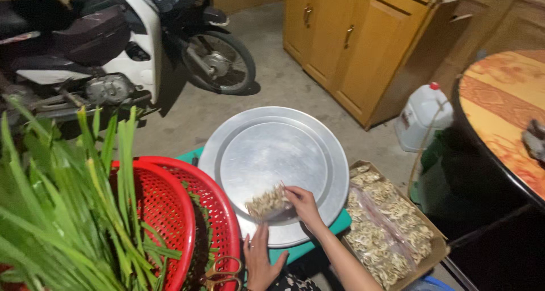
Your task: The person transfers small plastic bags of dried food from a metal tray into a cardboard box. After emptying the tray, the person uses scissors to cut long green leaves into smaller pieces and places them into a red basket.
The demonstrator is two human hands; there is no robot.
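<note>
We see the right hand [305, 205] closed in a grip on a small clear plastic bag of pale dried pieces [268, 204], fingers pinching its right end. The bag lies on the lower part of a large round silver metal tray [272, 126], just inside the raised rim. The left hand [259, 257] rests open and flat, fingers stretched upward, its fingertips at the near edge of the tray, just below the bag; it holds nothing.

The tray sits on a low teal-green surface [340, 223] that shows at its lower right edge. To the left of the left hand stand red plastic mesh baskets [213, 211], nested or set one against the other, and a pair of scissors with golden handles [222, 273] lies against the rim near the wrist. Long green leafy stalks [57, 211] fill the baskets and rise toward the camera.

To the right of the right forearm we find an open brown cardboard box [437, 243] packed with more clear bags of the same pale pieces [386, 228]. Beyond it stand a white plastic jug with a red cap [420, 118], a round table with an orange patterned cloth [505, 104], yellow wooden cabinets [352, 36], and, at upper left, a parked white and black motorbike [130, 41] on the grey concrete floor [272, 70].
</note>
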